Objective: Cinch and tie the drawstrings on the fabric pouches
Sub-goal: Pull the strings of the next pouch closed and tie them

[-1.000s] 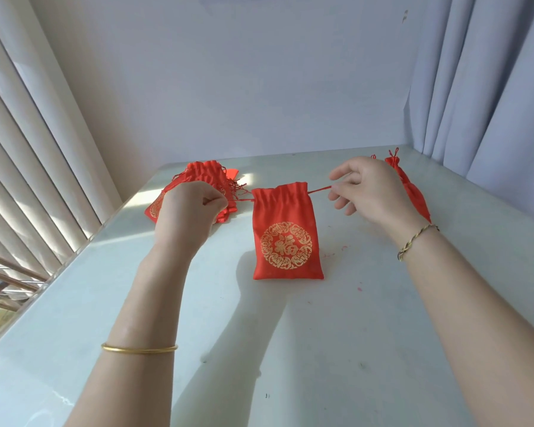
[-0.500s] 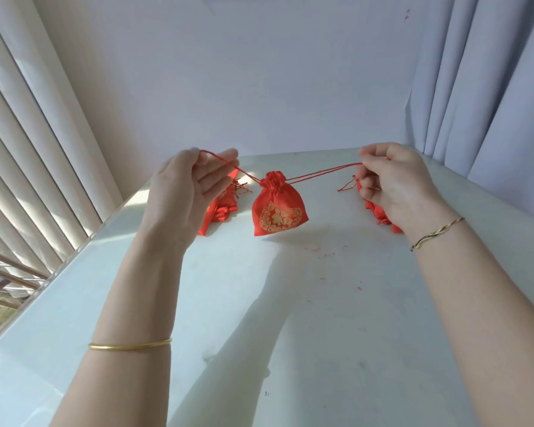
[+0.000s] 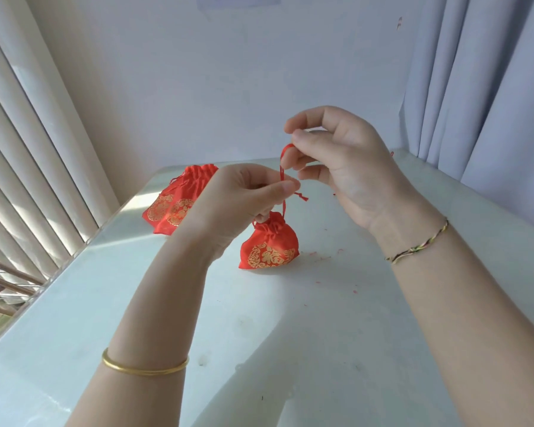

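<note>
Head view: the cinched red pouch [image 3: 269, 246] sits on the white table [image 3: 321, 334]. Just above the pouch, the left hand [image 3: 238, 198] pinches its red drawstring [image 3: 281, 169]. Higher above the pouch, the right hand [image 3: 342, 167] pinches the string's loop. Behind and left of the pouch lies a pile of pouches [image 3: 179, 198].

One wide-angle camera on my head looks forward and down, close over my left hand [image 3: 244, 201] and right hand [image 3: 346, 171], across the table [image 3: 321, 349] to the wall [image 3: 228, 87].
</note>
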A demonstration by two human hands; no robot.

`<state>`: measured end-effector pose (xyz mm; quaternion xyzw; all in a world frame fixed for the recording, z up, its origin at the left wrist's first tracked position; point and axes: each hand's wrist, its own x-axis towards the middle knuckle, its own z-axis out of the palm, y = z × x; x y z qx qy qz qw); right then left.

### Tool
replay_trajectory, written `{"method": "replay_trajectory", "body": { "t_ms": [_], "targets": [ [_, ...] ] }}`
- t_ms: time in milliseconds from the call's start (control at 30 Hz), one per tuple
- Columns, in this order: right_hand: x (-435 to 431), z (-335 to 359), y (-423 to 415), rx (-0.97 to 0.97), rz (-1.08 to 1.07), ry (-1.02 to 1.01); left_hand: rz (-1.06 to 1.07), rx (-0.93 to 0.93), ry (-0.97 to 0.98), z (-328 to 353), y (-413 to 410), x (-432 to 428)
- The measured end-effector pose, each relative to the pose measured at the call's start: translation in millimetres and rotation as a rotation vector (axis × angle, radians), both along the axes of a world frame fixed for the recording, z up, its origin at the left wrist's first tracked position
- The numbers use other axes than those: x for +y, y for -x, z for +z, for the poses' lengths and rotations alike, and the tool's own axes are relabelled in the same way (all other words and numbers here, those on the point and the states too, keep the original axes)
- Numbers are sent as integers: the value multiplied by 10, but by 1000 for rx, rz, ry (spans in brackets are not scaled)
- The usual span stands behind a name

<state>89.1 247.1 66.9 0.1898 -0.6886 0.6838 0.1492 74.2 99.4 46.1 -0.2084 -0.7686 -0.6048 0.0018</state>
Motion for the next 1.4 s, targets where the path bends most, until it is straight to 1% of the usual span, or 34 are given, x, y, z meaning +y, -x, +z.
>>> {"method": "replay_trajectory", "body": {
  "t_ms": [67, 133, 167, 233, 300, 333, 500, 567, 600, 633, 733, 767, 833, 900, 967, 1033, 1100, 1133, 1333, 1400],
  "targets": [
    [-2, -21, 33, -74, -9, 73, 26, 6, -28, -9, 27, -1],
    [24, -45, 72, -143, -102, 31, 54, -5, -67, -7, 43, -21],
    [46, -60, 87, -180, -126, -30, 59, -14, -87, -8, 52, -34],
    [76, -93, 94, -246, -77, -194, 55, -24, -126, -3, 59, -48],
    [67, -134, 85, -236, -38, -375, 46, -30, -150, -3, 59, -54],
    [54, -151, 85, -210, -48, -415, 40, -33, -160, -2, 58, -54],
    [79, -160, 147, -147, -136, -296, 13, -66, -235, -5, 77, -88],
    [119, -127, 137, -110, -142, -286, 13, -95, -251, -13, 86, -96],
    [139, -106, 121, -101, -119, -315, 12, -104, -259, -11, 84, -94],
    [160, -90, 95, -109, -74, -381, 12, -105, -262, -13, 82, -90],
    [196, -79, 7, -205, 110, -670, 1, -83, -235, -11, 50, -67],
    [203, -90, -2, -227, 133, -699, -7, -65, -201, -10, 37, -61],
    [214, -125, 42, -216, 68, -638, -39, -9, -109, 7, 3, -48],
    [200, -175, 117, -179, -9, -457, -70, 40, -41, 29, -25, -33],
    [156, -221, 179, -202, 87, -232, -72, 99, 19, 42, -41, -19],
    [105, -281, 213, -250, 219, -99, -32, 206, 124, 20, -37, -3],
    [77, -313, 231, -297, 260, -47, 52, 316, 219, -12, -15, 8],
    [75, -324, 241, -319, 272, -30, 95, 354, 234, -26, 1, 9],
    [73, -375, 240, -353, 355, -118, 250, 575, 280, -90, 32, 34],
    [80, -385, 243, -364, 381, -101, 287, 592, 242, -107, 48, 33]
  ]
}}
